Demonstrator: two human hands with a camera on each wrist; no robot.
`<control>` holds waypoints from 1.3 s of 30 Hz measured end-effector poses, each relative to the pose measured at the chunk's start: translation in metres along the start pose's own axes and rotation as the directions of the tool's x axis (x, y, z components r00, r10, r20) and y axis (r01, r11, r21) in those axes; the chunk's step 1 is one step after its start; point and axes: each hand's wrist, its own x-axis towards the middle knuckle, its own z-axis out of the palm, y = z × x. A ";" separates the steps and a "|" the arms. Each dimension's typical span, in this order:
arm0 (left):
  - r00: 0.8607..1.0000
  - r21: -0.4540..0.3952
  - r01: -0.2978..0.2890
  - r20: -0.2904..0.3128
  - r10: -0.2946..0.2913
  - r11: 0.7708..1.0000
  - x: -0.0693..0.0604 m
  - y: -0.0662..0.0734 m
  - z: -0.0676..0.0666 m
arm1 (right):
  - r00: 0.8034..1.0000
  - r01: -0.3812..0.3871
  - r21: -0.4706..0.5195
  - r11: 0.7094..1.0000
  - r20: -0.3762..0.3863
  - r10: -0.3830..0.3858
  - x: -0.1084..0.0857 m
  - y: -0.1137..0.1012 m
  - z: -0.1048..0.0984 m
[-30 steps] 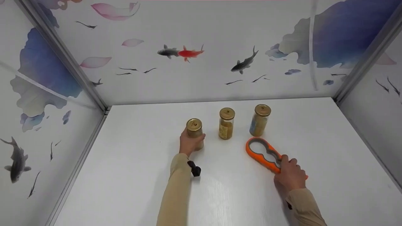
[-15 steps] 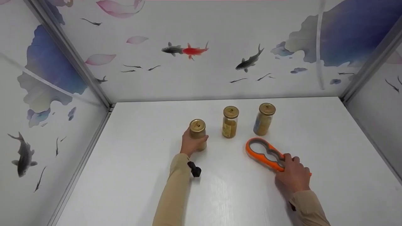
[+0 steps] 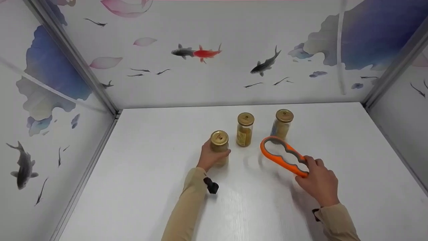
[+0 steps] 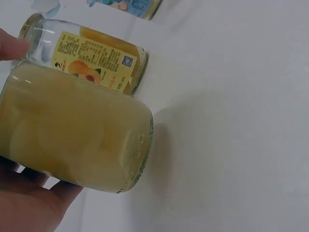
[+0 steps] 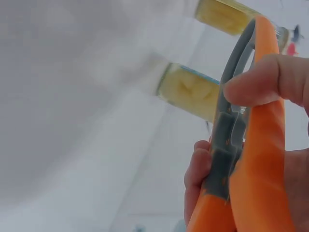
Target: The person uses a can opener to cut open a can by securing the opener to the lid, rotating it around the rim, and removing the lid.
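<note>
A person's right hand (image 3: 319, 182) has just raised an orange tool (image 3: 284, 163) with a grey, scalloped loop; half a second ago it lay on the white counter (image 3: 140, 174), and now its shadow falls apart from it. The fingers are wrapped round its handle end, the loop pointing away to the left. The left hand (image 3: 209, 156) has shifted a gold-lidded jar (image 3: 219, 138) rightward and nearer the person, its thumb and fingers curled round the glass; the jar looks upright and seems lifted, though only slightly. I judge that the work has passed from taking hold to moving: both hands are loaded, jar and tool apart. Behind, the middle jar (image 3: 245, 134) and right-hand jar (image 3: 282, 125) stand unmoved.
</note>
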 end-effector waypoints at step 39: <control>0.965 -0.078 -0.195 0.162 0.205 0.978 -0.042 0.023 0.058 | 0.946 0.321 0.062 0.945 0.028 -0.324 0.031 -0.097 -0.025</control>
